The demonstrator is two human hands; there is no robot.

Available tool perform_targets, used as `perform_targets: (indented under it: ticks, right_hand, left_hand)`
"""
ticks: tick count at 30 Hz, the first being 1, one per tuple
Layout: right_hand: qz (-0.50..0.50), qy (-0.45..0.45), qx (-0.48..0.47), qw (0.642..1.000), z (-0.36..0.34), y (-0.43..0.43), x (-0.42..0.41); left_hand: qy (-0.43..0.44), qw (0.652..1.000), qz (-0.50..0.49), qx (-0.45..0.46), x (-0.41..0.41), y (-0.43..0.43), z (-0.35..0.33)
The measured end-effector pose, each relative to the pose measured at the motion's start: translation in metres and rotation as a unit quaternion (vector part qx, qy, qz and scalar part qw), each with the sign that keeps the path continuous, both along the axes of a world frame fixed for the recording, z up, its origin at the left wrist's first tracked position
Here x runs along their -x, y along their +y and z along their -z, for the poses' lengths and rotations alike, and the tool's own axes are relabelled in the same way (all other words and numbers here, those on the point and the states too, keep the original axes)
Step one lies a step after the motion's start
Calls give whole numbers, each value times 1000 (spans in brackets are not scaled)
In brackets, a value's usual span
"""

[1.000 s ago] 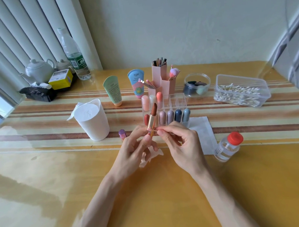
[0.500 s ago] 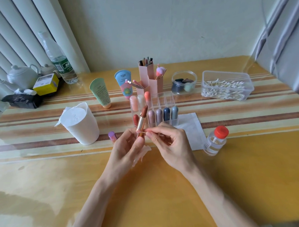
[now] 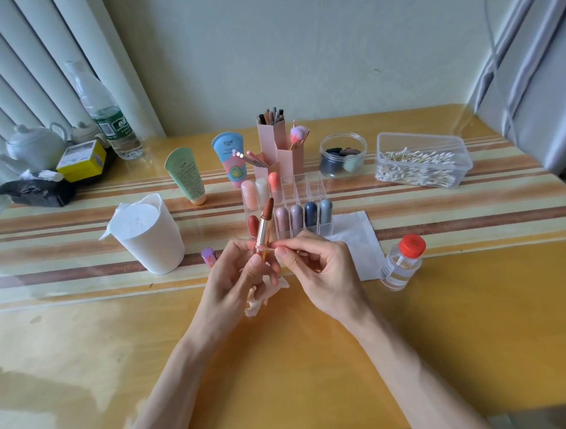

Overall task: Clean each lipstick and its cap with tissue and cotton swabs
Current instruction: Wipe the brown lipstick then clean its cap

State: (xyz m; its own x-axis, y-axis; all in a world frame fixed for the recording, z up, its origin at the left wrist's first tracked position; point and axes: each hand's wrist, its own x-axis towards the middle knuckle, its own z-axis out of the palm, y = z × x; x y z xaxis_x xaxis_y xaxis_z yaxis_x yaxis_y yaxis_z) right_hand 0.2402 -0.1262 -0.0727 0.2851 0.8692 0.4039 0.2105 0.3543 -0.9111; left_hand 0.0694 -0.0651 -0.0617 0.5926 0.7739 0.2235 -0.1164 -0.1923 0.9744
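Observation:
My left hand (image 3: 242, 274) holds an uncapped lipstick (image 3: 264, 226) upright by its base; the tube is rose-gold and the bullet brown-red. A crumpled tissue (image 3: 262, 293) hangs from the same hand under the fingers. My right hand (image 3: 316, 268) pinches a cotton swab (image 3: 271, 246), whose tip touches the lipstick's collar. Behind the hands stands a clear organizer (image 3: 306, 193) with several capped lipsticks. A purple cap (image 3: 208, 256) lies on the table left of my left hand.
A white tissue roll holder (image 3: 149, 236) stands at left. A flat tissue (image 3: 357, 233) and a red-capped clear bottle (image 3: 402, 262) are at right. A box of cotton swabs (image 3: 422, 163), a sponge jar (image 3: 344, 155), brush holders (image 3: 278, 146) and two tubes stand behind.
The hands keep the same hold. The swab tip has shifted slightly along the lipstick's collar; the view has tilted and moved a little.

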Motion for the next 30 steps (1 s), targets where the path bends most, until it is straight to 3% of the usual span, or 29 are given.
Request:
perform_targets:
  ticks: [10,19,30]
  right_hand:
    - [5,-11,5,1000,-1,-2,0]
    - [-25,78,26,996,-7,-4,2]
    - [-21,60,42,997,-6,-5,4]
  left_hand:
    - [34,999,-5,-39,2,3,0]
    - [0,1000,-2,0,-1,1,5]
    - [8,1000,1,-11,1,3,6]
